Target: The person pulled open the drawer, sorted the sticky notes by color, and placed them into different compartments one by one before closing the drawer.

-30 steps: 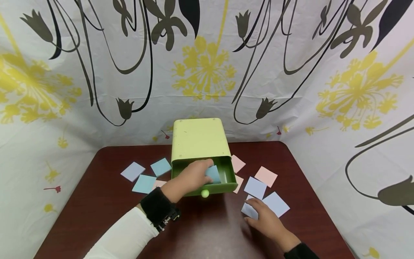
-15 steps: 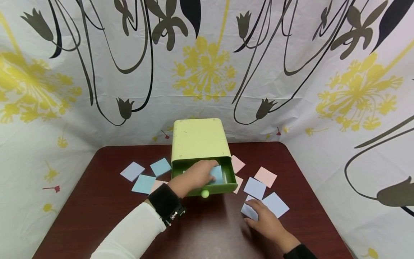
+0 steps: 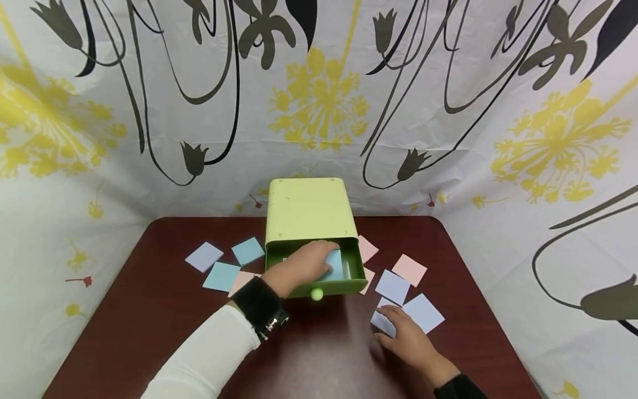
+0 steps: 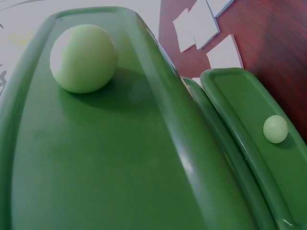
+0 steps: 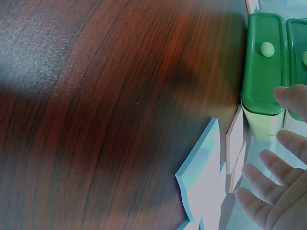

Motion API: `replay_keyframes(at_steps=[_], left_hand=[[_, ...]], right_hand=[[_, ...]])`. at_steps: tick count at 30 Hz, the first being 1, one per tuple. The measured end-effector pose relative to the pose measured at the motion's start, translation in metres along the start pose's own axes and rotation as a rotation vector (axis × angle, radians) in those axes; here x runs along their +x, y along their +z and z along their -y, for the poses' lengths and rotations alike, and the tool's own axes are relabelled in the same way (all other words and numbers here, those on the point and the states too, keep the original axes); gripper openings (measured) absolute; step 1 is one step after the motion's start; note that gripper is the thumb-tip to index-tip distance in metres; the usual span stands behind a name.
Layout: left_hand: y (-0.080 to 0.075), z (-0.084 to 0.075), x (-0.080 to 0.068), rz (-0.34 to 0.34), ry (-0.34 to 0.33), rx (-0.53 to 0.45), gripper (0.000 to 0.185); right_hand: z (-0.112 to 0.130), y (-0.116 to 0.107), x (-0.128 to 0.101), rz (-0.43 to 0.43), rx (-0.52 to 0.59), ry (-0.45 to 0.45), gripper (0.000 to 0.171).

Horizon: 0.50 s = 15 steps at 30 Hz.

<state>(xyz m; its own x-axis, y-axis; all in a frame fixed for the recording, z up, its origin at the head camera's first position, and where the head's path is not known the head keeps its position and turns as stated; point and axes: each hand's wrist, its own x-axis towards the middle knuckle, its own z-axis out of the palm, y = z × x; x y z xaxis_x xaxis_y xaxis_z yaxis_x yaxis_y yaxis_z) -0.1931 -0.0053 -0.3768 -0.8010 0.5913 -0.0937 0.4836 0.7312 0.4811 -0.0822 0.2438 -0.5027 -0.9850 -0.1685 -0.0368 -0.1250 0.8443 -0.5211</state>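
Note:
My left hand (image 3: 304, 265) reaches into the pulled-out green drawer (image 3: 355, 286) of a small light-green drawer box (image 3: 309, 208). Thumb and fingers hold a blue sticky-note pad (image 3: 337, 267) low inside the drawer, its left part covered by the hand. In the left wrist view the fingers are out of sight; the drawer's front (image 4: 96, 158) and round knob (image 4: 84, 58) fill it. My right hand (image 3: 411, 341) hangs over a lavender sticky-note pad (image 3: 382, 320), fingers spread and holding nothing. Whether it touches that pad cannot be told.
Lavender (image 3: 204, 256), blue (image 3: 221, 276) and pink pads (image 3: 243, 280) lie left of the box. Pink (image 3: 410, 270) and lavender pads (image 3: 423, 313) lie on its right. A second drawer (image 4: 268, 108) sits below the pulled-out one. A patterned curtain (image 3: 319, 160) surrounds the dark table (image 3: 319, 354).
My left hand has moved slightly right inside the drawer, with the blue pad, which now lies flatter. My right hand has stayed in place. The head view has tilted slightly.

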Motion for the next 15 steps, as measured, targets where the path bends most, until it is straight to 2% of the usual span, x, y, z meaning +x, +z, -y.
replay_keyframes(at_steps=[8,15], left_hand=[[-0.0016,0.0009,-0.0004,0.008,0.006,0.007,0.045],[-0.005,0.0019,-0.009,-0.015,0.035,-0.022,0.044]], right_hand=[[0.0014,0.0007,0.0008,0.0,-0.002,-0.002,0.053],[0.0024,0.0012,0.001,0.006,-0.007,-0.004,0.053]])
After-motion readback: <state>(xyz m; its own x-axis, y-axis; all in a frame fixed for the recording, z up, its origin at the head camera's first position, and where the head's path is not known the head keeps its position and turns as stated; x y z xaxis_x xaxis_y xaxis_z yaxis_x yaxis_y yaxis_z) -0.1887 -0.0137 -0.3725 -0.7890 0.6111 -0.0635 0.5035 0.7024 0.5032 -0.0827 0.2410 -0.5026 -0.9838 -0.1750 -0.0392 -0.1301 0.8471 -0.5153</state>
